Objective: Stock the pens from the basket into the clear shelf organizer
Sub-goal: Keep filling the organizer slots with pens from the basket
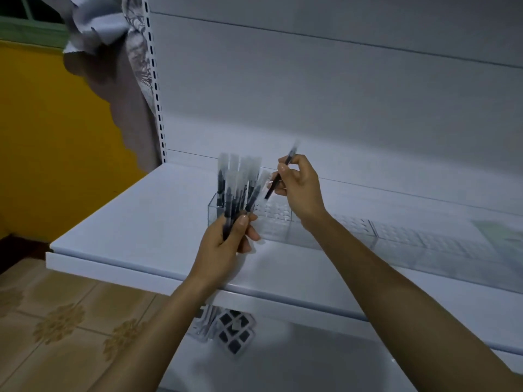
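Two hands work mid-frame, apart. Left hand [226,239] grips a pen bundle [239,188]; right hand [300,188] pinches one pen [278,176] above the clear organizer [280,219].

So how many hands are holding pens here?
2. The left hand grips a bunch of pens by the organizer; the right hand pinches one pen beside them.

The left grip [223,247] clasps a fanned bundle of dark pens in clear plastic sleeves [240,185], upright over the left end of the clear compartmented plastic shelf organizer [278,219] on the white metal shelf [135,222]. The right grip [301,189] pinches a single dark sleeved pen [270,190], tilted, just beside the bundle.
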Motion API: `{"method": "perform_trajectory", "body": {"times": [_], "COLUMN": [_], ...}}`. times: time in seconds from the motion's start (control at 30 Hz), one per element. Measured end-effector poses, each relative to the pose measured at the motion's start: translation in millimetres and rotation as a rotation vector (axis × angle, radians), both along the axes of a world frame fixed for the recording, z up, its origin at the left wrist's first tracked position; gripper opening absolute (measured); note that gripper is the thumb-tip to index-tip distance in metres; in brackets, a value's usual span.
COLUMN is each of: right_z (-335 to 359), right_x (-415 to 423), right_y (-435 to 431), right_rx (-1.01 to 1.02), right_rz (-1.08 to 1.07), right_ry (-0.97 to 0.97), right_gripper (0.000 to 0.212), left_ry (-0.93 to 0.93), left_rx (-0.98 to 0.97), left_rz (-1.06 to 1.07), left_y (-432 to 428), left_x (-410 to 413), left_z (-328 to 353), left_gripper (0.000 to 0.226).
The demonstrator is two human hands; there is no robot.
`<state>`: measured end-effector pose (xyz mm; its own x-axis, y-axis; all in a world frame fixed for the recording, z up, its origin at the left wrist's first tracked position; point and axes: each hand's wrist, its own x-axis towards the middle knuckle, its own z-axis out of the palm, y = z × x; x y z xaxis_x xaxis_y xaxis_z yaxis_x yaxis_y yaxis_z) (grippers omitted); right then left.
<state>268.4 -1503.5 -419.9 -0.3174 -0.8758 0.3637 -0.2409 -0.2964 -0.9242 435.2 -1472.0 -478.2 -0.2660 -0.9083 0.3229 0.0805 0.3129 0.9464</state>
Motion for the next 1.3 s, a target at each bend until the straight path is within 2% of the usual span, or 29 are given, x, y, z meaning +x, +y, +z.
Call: {"method": "perform_trajectory", "body": {"times": [0.07, 0.17, 0.27, 0.33, 0.43, 0.5, 0.8, 1.03, 1.1, 1.17, 1.2, 1.23, 1.3], "right_z": [-5.9, -11.1, -16.5, -18.0, -19.9, -21.1, -20.1, -17.9, -11.4, 5.5, 17.4, 28.3, 43.1], "right_x": [-1.0, -4.0, -3.7, 0.1, 1.6, 0.0, -1.2, -0.5, -1.3, -2.4, -3.3, -4.3, -2.4], "right_y": [-2.1, -3.2, -6.0, -8.3, -13.2, -15.4, -16.2, -13.4, -9.4, -3.6, 0.7, 5.9, 23.1], "right_rx": [-0.032, -0.033, -0.011, 0.040, 0.105, 0.130, 0.180, 0.216, 0.303, 0.377, 0.370, 0.329, 0.216], "right_rz": [0.033, 0.073, 0.109, 0.105, 0.055, 0.022, -0.015, -0.014, 0.044, 0.059, 0.016, -0.041, -0.104], "right_ry": [-0.057, -0.035, 0.100, 0.234, 0.326, 0.392, 0.375, 0.389, 0.372, 0.452, 0.502, 0.518, 0.406], "right_gripper": [0.007, 0.006, 0.005, 0.013, 0.007, 0.011, 0.020, 0.024, 0.038, 0.061, 0.064, 0.062, 0.046], "left_ry": [0.021, 0.020, -0.002, -0.012, -0.017, -0.015, -0.031, -0.063, -0.057, -0.048, -0.036, -0.013, 0.058], "left_rx": [-0.001, -0.010, -0.017, -0.016, -0.021, -0.021, -0.004, -0.006, -0.006, -0.003, 0.009, 0.030, 0.085], "left_rz": [0.045, 0.106, 0.155, 0.161, 0.169, 0.173, 0.150, 0.147, 0.137, 0.128, 0.115, 0.094, 0.027], "left_y": [-2.3, -2.6, -2.3, -2.5, -2.8, -2.9, -2.3, -4.5, -3.1, -1.6, -1.6, -1.4, 0.7], "left_x": [2.3, 2.8, 0.0, -1.1, -1.0, -0.6, -0.9, 1.3, 1.5, 1.4, 1.0, 0.8, 1.8], "left_z": [-2.4, -5.6, -6.8, -6.8, -7.4, -7.7, -4.6, -5.8, -6.5, -5.0, -3.1, -0.6, 3.1], "left_gripper": [0.027, 0.035, 0.034, 0.030, 0.032, 0.033, 0.028, 0.040, 0.043, 0.045, 0.041, 0.035, 0.025]}}
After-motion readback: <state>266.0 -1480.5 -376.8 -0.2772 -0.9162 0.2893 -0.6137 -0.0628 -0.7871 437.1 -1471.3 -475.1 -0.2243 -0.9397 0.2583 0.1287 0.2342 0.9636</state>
